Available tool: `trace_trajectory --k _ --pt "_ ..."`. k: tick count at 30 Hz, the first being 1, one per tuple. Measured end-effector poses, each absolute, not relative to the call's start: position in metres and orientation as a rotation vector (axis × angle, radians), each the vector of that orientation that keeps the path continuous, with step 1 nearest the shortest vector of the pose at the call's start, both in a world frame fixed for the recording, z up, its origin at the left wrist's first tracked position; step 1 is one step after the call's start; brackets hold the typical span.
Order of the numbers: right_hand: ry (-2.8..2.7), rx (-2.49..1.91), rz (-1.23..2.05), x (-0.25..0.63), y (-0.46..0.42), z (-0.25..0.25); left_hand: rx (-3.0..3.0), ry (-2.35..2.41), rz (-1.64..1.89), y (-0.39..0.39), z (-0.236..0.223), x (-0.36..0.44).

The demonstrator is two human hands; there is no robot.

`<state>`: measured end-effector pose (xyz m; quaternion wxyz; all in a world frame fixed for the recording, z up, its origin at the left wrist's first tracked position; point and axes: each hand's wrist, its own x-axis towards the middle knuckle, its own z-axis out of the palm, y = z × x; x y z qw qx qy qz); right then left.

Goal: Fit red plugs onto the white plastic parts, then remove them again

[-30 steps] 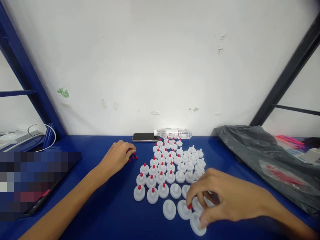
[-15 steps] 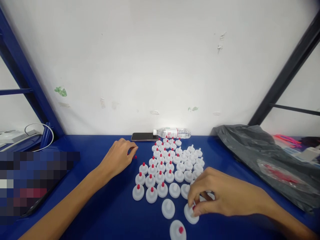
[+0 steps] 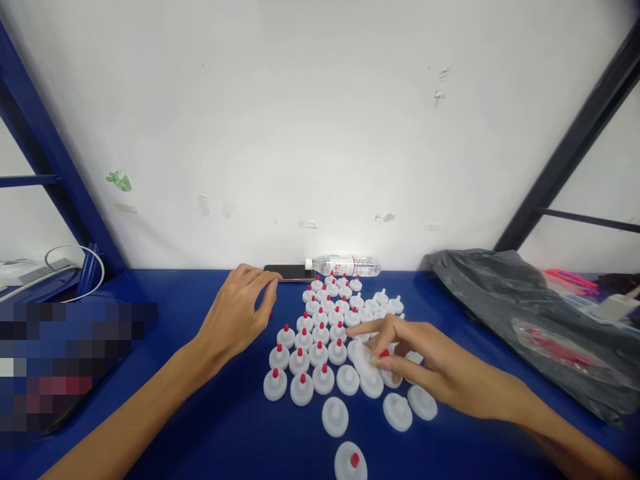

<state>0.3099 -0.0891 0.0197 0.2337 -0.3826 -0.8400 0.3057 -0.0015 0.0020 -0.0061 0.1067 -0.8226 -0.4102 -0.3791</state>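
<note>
Rows of round white plastic discs with a central spout stand on the blue tabletop [image 3: 210, 427], many wearing small red caps [image 3: 303, 378]. My right hand [image 3: 425, 360] is over the right side of the rows, its thumb and fingers closed on a blurred white disc [image 3: 361, 357]. A red cap [image 3: 385, 353] shows by its thumb; whether it is held or sits on a disc, I cannot tell. My left hand [image 3: 240, 317] hovers left of the rows, thumb and index tips together; anything between them is too small to see. One loose red cap [image 3: 271, 314] lies beside it.
At the back, a phone [image 3: 290, 273] and a clear water bottle [image 3: 350, 265] lie against the wall. A dark grey plastic bag [image 3: 500, 320] covers the right side, with a clear packet of red pieces [image 3: 555, 343] on it. A white cable [image 3: 103, 267] loops at the left.
A red-capped disc has come to rest at the front. My right hand then moved up and left among the uncapped discs. My left hand rose slightly from the loose red caps, fewer of which show.
</note>
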Motion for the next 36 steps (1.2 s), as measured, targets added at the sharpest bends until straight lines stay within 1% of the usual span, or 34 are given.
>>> trace_trajectory --k 2,5,8,12,17,20,23,26,30,33,35,36 --pt "-2.263 -1.069 0.856 0.308 -0.088 0.019 -2.407 -1.027 -1.192 -0.005 -0.003 0.004" --pt "-2.283 -1.095 0.808 0.302 -0.087 0.015 -2.433 -0.806 -1.212 -0.018 0.0 0.015" --pt "-2.263 -1.098 0.794 0.296 -0.087 0.01 -2.505 -0.606 -1.134 -0.035 0.002 0.026" --pt "-2.201 -1.063 0.891 0.292 -0.092 0.002 -2.576 -0.333 -1.012 -0.056 0.002 0.042" --pt "-2.154 -1.053 0.987 0.288 -0.1 0.0 -2.548 -0.262 -0.92 -0.068 -0.006 0.055" --pt "-2.155 -1.059 0.857 0.286 -0.101 0.001 -2.602 -0.239 -0.932 -0.069 -0.007 0.056" --pt "-2.14 -1.006 0.739 0.281 -0.099 0.001 -2.744 -0.295 -0.979 -0.069 -0.005 0.055" --pt "-2.077 -0.996 0.633 0.275 -0.097 -0.002 -2.906 -0.464 -1.032 -0.068 -0.004 0.057" --pt "-2.076 -0.849 0.146 0.273 -0.095 -0.009 -3.046 -0.701 -1.105 -0.067 -0.005 0.062" --pt "-2.108 -0.754 -0.189 0.282 -0.089 -0.013 -3.086 -0.982 -1.301 -0.06 0.002 0.052" --pt "-2.083 -0.827 -0.268 0.291 -0.082 -0.012 -2.96 -1.313 -1.515 -0.049 0.012 0.032" --pt "-2.065 -0.892 -0.235 0.295 -0.079 -0.011 -2.835 -1.402 -1.604 -0.041 0.018 0.02"
